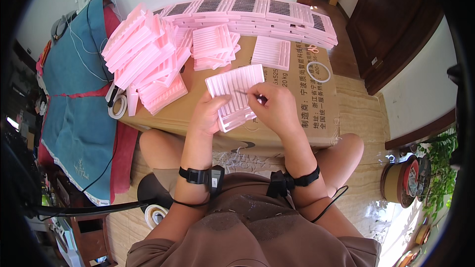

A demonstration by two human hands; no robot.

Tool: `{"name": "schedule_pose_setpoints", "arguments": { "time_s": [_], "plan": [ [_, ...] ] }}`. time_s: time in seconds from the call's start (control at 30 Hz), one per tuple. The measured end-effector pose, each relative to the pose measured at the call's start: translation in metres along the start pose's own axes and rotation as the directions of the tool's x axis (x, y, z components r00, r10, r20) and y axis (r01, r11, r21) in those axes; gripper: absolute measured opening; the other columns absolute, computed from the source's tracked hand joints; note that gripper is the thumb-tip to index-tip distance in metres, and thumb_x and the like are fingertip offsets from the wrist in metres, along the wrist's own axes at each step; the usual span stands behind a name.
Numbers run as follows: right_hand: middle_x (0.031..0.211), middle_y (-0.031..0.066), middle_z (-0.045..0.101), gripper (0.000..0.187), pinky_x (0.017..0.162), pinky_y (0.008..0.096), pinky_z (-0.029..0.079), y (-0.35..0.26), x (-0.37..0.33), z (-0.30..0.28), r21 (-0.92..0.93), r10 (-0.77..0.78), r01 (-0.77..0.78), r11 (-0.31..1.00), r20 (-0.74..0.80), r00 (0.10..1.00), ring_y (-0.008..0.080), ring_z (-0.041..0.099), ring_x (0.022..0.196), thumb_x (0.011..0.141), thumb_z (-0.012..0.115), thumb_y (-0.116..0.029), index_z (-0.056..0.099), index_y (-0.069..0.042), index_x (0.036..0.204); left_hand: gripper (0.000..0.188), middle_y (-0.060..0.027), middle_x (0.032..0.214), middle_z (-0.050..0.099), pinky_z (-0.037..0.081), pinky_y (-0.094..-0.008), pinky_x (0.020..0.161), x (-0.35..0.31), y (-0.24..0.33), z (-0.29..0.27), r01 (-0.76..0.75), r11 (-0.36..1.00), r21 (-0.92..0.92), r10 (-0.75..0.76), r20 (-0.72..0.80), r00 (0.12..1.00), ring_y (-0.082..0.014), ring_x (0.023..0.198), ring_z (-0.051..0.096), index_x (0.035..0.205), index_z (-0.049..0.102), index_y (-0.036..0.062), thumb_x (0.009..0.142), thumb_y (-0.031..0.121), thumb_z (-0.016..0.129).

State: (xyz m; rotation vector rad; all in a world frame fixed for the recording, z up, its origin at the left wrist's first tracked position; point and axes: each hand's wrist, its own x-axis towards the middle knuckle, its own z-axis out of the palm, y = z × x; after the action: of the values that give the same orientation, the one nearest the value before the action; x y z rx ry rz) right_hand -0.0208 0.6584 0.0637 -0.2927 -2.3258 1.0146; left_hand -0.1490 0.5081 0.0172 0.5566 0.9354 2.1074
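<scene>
My left hand (210,112) grips the left edge of a pink ridged plastic tray (232,80), its thumb lying over the front. The tray is held tilted above the cardboard box, and long parallel slots run across it. My right hand (278,106) is closed in a pinch over the tray's right side. From its fingertips a thin, short greyish piece (241,91) sticks out over the slots; it is too small to name. The slots that show look bare, and the right hand hides part of the tray.
A leaning pile of pink trays (143,49) stands left on the cardboard box (316,118), beside a lower stack (213,44). Stacked trays with dark pieces (242,6) line the back. A single tray (271,53), scissors (311,48) and a white ring (318,72) lie right; tape rolls (118,107) left.
</scene>
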Motion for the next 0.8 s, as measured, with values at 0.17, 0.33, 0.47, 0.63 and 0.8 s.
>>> {"name": "schedule_pose_setpoints", "arguments": {
  "time_s": [0.17, 0.33, 0.47, 0.63, 0.8],
  "plan": [
    [0.082, 0.0109, 0.073, 0.012, 0.063, 0.0328, 0.054, -0.003, 0.000, 0.001, 0.316, 0.017, -0.033, 0.948, 0.054, 0.998, 0.0220, 0.068, 0.066, 0.084, 0.073, -0.010, 0.075, -0.004, 0.095, 0.073, -0.0182, 0.137, 0.060, 0.052, -0.0416, 0.104, 0.000, -0.001, -0.001, -0.011, 0.998, -0.056, 0.015, 0.058, 0.998, -0.0270, 0.119, 0.065, 0.159, 0.032, 0.0040, 0.089, -0.009, 0.048],
    [0.084, 0.0103, 0.072, 0.012, 0.063, 0.0367, 0.054, -0.003, 0.006, 0.014, 0.102, -0.007, 0.021, 0.995, -0.139, 0.990, 0.0267, 0.069, 0.069, 0.084, 0.072, -0.013, 0.074, -0.006, 0.093, 0.074, -0.0151, 0.140, 0.057, 0.052, -0.0394, 0.105, -0.003, -0.003, 0.015, -0.010, 1.000, -0.024, 0.012, 0.096, 0.995, -0.0240, 0.122, 0.062, 0.160, 0.030, 0.0046, 0.089, -0.011, 0.045],
    [0.083, 0.0091, 0.072, 0.009, 0.062, 0.0387, 0.054, -0.004, 0.004, 0.018, -0.023, -0.064, 0.061, 0.998, -0.197, 0.978, 0.0288, 0.070, 0.071, 0.085, 0.072, -0.013, 0.074, -0.008, 0.091, 0.074, -0.0134, 0.143, 0.055, 0.050, -0.0384, 0.105, -0.003, 0.000, 0.019, 0.011, 1.000, 0.013, -0.012, 0.071, 0.997, -0.0231, 0.125, 0.060, 0.160, 0.030, 0.0052, 0.089, -0.011, 0.045],
    [0.084, 0.0085, 0.072, 0.008, 0.063, 0.0389, 0.055, -0.006, 0.002, 0.018, -0.063, -0.085, 0.072, 0.995, -0.238, 0.968, 0.0289, 0.070, 0.072, 0.085, 0.072, -0.013, 0.073, -0.008, 0.090, 0.075, -0.0130, 0.142, 0.056, 0.049, -0.0376, 0.106, 0.000, -0.002, 0.020, 0.016, 0.998, 0.061, -0.019, 0.045, 0.999, -0.0227, 0.127, 0.058, 0.160, 0.030, 0.0054, 0.089, -0.011, 0.045],
    [0.083, 0.0080, 0.072, 0.008, 0.063, 0.0387, 0.055, -0.008, 0.002, 0.017, -0.089, -0.092, 0.072, 0.993, -0.252, 0.963, 0.0285, 0.070, 0.072, 0.084, 0.072, -0.013, 0.074, -0.008, 0.090, 0.076, -0.0133, 0.141, 0.057, 0.048, -0.0373, 0.106, -0.001, -0.001, 0.023, -0.006, 0.999, 0.050, 0.003, 0.064, 0.998, -0.0225, 0.126, 0.059, 0.161, 0.029, 0.0057, 0.088, -0.011, 0.045]
  ]
}}
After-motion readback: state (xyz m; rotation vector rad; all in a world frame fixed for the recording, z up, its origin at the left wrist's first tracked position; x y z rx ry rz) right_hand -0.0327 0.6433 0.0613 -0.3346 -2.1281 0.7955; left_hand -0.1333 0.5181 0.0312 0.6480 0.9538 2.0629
